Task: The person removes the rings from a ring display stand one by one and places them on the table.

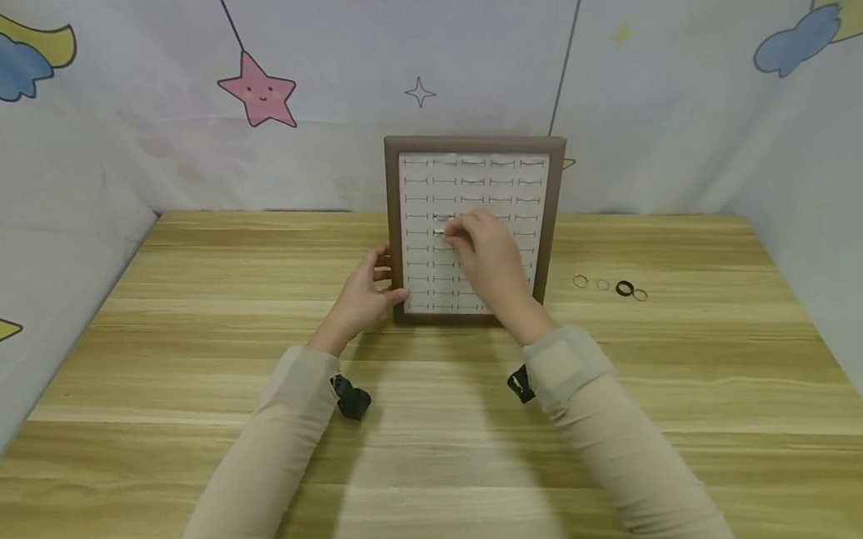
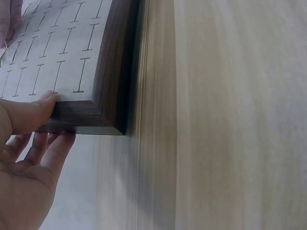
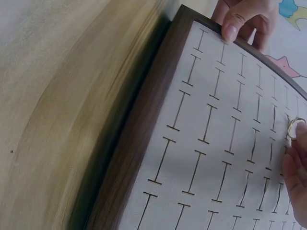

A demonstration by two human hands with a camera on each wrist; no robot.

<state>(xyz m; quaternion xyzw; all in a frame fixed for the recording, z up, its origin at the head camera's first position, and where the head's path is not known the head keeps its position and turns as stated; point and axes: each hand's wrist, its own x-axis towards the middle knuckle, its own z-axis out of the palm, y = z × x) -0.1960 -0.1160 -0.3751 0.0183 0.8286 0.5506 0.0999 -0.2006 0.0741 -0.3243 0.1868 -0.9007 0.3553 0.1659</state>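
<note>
A ring display board [image 1: 419, 273] with a brown wooden frame and rows of slots in its pale face stands upright on the table. My left hand [image 1: 362, 296] grips its lower left edge, thumb on the front and fingers behind, as the left wrist view also shows. With thumb and fingertips my right hand [image 1: 488, 257] pinches a gold-coloured ring [image 3: 291, 129] at a slot in the second column from the left. In the right wrist view the ring stands against the board's face. Just above it in the head view, something small and shiny shows at another slot.
Several rings lie in a row on the table to the right of the board, among them a black ring [image 1: 625, 289] and a thin gold ring [image 1: 580, 281]. Behind the wooden table [image 1: 233, 306] hangs a white cloth [image 1: 341, 63] with cartoon stars and clouds.
</note>
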